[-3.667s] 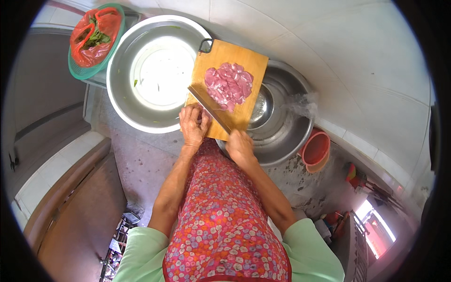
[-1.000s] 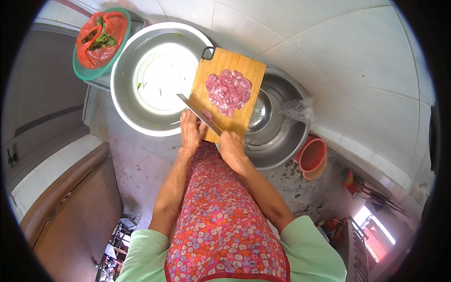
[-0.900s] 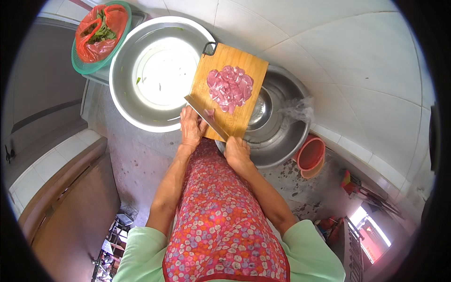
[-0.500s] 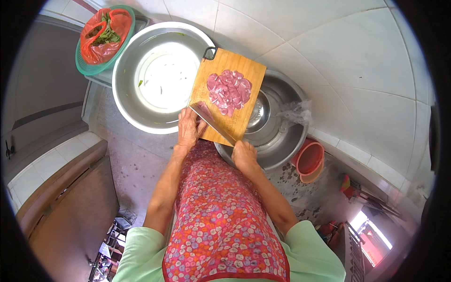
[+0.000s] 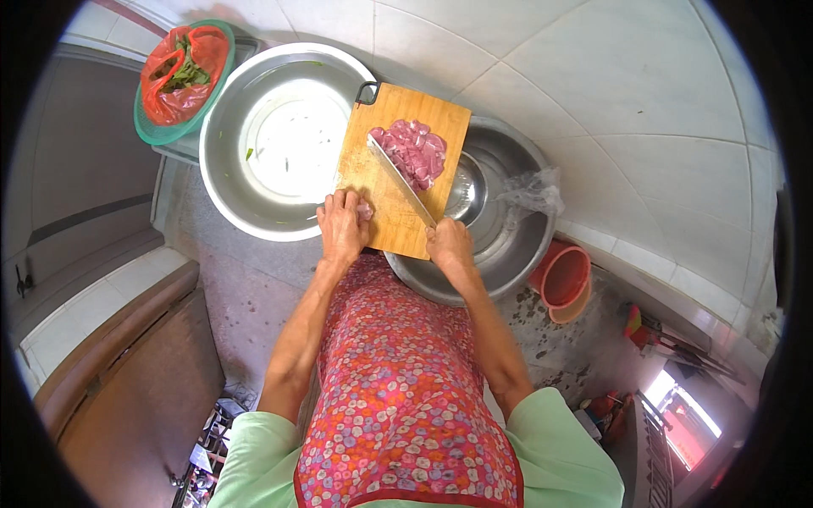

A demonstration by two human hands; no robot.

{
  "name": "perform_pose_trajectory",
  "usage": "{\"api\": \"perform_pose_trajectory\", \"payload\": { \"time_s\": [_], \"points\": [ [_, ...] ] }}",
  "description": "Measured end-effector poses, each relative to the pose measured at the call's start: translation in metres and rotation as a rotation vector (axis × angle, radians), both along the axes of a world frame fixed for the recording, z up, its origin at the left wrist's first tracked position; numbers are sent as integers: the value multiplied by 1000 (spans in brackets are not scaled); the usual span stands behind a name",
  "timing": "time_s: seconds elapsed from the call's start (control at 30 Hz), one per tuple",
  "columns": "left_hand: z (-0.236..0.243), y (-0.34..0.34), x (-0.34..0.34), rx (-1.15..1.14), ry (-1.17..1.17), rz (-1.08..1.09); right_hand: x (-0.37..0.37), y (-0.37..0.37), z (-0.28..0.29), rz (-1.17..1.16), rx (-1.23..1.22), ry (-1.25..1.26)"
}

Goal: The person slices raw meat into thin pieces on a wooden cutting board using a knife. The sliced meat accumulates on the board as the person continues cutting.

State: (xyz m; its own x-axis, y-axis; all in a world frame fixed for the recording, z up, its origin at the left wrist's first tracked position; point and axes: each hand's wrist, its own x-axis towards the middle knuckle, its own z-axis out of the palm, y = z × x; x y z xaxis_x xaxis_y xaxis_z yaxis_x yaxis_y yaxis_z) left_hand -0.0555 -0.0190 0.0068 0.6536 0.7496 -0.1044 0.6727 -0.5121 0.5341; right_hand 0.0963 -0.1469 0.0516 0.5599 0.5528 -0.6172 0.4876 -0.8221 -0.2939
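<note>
A wooden cutting board (image 5: 356,161) with a black corner handle spans the rims of two metal basins. Sliced raw meat (image 5: 417,151) is heaped on its upper right part. My right hand (image 5: 450,243) is closed around the handle of a kitchen knife (image 5: 401,181), whose blade slants up to the left along the pile's lower left edge. At the board's left edge, my left hand (image 5: 343,222) has its fingers curled over a small piece of meat (image 5: 364,211), mostly hidden under them.
The left basin (image 5: 222,182) holds water with bits of green. In the right basin (image 5: 527,247) sit a smaller metal bowl (image 5: 468,191) and a clear plastic bag (image 5: 533,193). A green basket (image 5: 152,132) holds a red bag of leaves (image 5: 182,76). A red bucket (image 5: 566,278) stands at right.
The knife has shifted up and right, away from my left hand to the edge of the meat pile. My left hand stays at the board's left edge.
</note>
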Motion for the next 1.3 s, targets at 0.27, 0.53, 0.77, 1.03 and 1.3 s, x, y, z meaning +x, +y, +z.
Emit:
{"api": "perform_pose_trajectory", "payload": {
  "time_s": [0.27,0.53,0.77,1.03,1.3],
  "points": [
    [-4,5,16,30,-162,-115,14,-3,-5,-69,1,7],
    [0,0,2,73,-163,-141,5,-8,25,-59,166,40],
    [-16,4,14,124,-207,-163,-27,-25,41,28,110,-76],
    [-31,5,14,133,-256,-165,-35,-34,36,66,120,-82],
    [-42,6,10,122,-275,-167,-26,-26,36,132,-2,10]
  ]
}}
